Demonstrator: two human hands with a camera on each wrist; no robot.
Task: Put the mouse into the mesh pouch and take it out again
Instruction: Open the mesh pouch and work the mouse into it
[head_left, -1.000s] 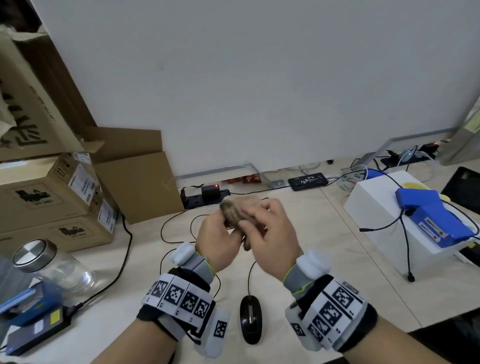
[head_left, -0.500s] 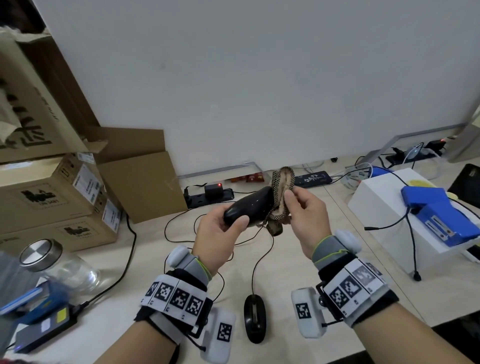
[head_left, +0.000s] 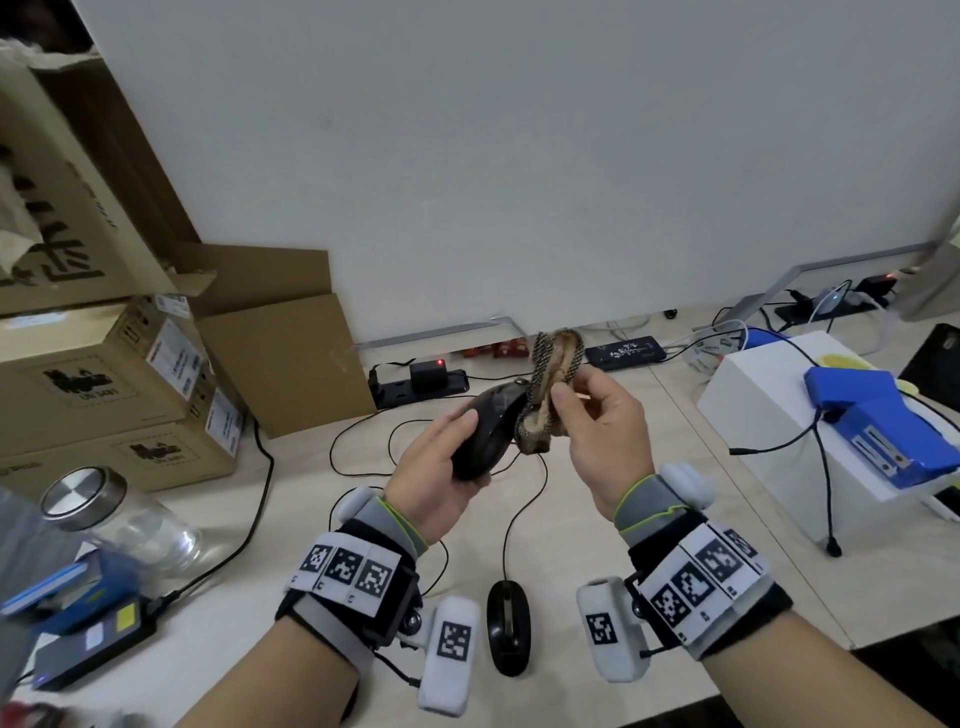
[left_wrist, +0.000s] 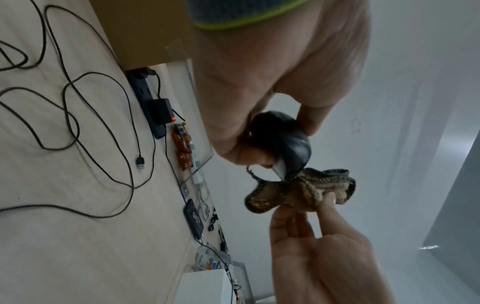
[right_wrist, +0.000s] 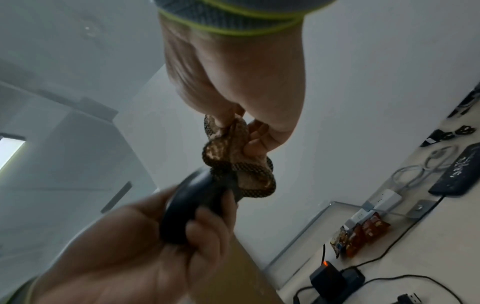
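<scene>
My left hand (head_left: 441, 457) grips a black mouse (head_left: 485, 431) above the desk, thumb on its upper side. Only the mouse's front tip sits in the mouth of a brown and black mesh pouch (head_left: 550, 395). My right hand (head_left: 597, 426) pinches that crumpled pouch between thumb and fingers, just right of the mouse. In the left wrist view the mouse (left_wrist: 285, 142) meets the pouch (left_wrist: 303, 189) below my left hand. From the right wrist, the pouch (right_wrist: 239, 162) hangs from my fingers over the mouse (right_wrist: 187, 207).
A second black mouse (head_left: 509, 629) lies on the desk near me, its cable running back. Cardboard boxes (head_left: 104, 384) and a glass jar (head_left: 109, 514) stand at the left. A power strip (head_left: 421, 384) sits by the wall, a white box (head_left: 789, 415) with a blue device (head_left: 878, 426) at the right.
A second ago both hands were bunched around the pouch with the mouse inside. The mouse has since slid out to the left, and my right hand has drawn the pouch off to the right.
</scene>
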